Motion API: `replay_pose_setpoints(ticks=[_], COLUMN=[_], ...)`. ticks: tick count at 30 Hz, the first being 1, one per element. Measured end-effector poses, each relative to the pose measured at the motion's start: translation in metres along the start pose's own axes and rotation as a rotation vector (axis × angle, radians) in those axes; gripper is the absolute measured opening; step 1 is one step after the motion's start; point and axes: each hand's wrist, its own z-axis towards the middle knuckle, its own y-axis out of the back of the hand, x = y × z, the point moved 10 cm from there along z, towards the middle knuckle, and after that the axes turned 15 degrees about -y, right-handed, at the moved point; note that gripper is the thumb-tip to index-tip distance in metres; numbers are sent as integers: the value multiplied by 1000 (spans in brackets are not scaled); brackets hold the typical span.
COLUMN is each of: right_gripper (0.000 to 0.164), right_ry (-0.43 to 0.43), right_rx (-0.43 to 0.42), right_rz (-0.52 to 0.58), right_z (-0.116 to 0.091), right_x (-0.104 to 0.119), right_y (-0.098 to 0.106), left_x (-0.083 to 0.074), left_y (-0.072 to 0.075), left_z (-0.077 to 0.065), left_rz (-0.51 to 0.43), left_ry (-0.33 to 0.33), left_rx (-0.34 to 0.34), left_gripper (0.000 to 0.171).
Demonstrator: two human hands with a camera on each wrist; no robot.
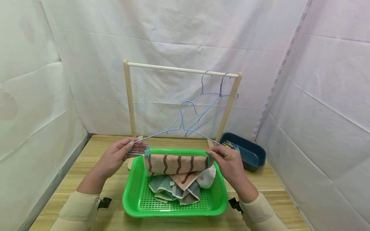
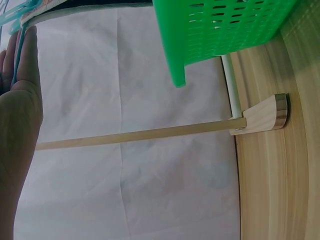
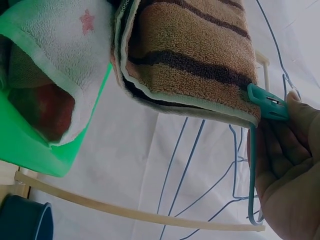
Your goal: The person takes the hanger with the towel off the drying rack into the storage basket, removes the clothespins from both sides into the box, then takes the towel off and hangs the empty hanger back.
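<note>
A brown towel with dark wavy stripes (image 1: 170,164) hangs folded over the bottom bar of a blue wire hanger (image 1: 162,132), above the green basket (image 1: 131,208). My left hand (image 1: 117,157) grips the hanger's left end between thumb and fingers. Close to it, a teal clothespin (image 1: 147,152) clamps the towel's left edge onto the bar. At the other end my right hand (image 1: 228,160) pinches a second teal clothespin (image 3: 270,104), whose jaws sit on the towel's right edge. The hanger's right corner shows beside that palm in the right wrist view.
Crumpled cloths (image 1: 176,189) lie in the basket. Behind stands a wooden rack with a white rod (image 1: 170,68), two blue hangers (image 1: 202,86) on its right part. A dark blue bin (image 1: 254,154) with several clothespins (image 1: 231,145) sits at the right. White sheets enclose the table (image 1: 83,166).
</note>
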Motion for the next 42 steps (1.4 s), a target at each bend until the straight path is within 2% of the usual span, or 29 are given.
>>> replay_pose_setpoints(ticks=[9, 19, 31, 36, 42], right_gripper=[9, 17, 15, 15, 19], right_ry=[13, 46, 17, 3, -49], right_rx=[-42, -70, -61, -52, -68], right_rz=[0, 76, 141, 135, 179], right_z=[-1, -2, -1, 1, 1], right_x=[3, 7, 5, 5, 4], right_y=[4, 9, 11, 11, 14], left_x=[0, 0, 1, 1, 1], left_y=[-1, 0, 1, 1, 1], left_z=[0, 0, -1, -1, -1], left_rz=[-1, 13, 17, 12, 5], left_ry=[3, 5, 8, 4, -3], left_rx=[2, 0, -7, -6, -3], left_gripper=[40, 40, 40, 40, 40])
